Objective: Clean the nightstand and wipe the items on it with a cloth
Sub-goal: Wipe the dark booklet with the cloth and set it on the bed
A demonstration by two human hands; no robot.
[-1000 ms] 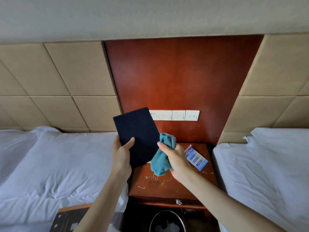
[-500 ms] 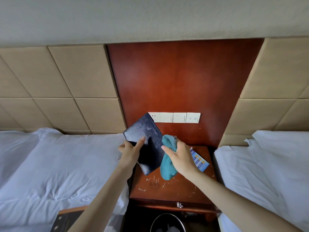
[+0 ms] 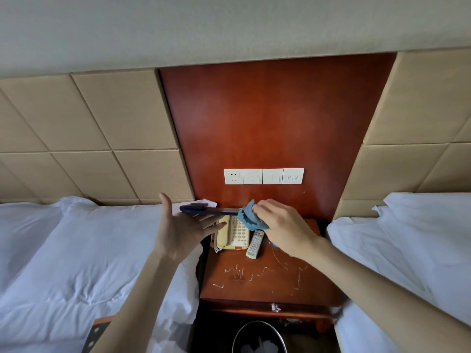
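A dark navy folder lies flat and edge-on to me on the straight fingers of my left hand, palm up, above the left rear of the nightstand. My right hand grips a bunched teal cloth against the folder's right end. Below them on the scratched red-brown top sit a cream telephone and a grey remote. My right wrist hides the blue card.
White beds flank the nightstand on both sides. A row of white wall switches is on the wood panel behind. A round bin stands on the floor in front, under the drawer front with its small handle.
The folder has tipped from upright to flat on my left palm, uncovering the telephone and remote. My right hand with the cloth stayed at its right edge.
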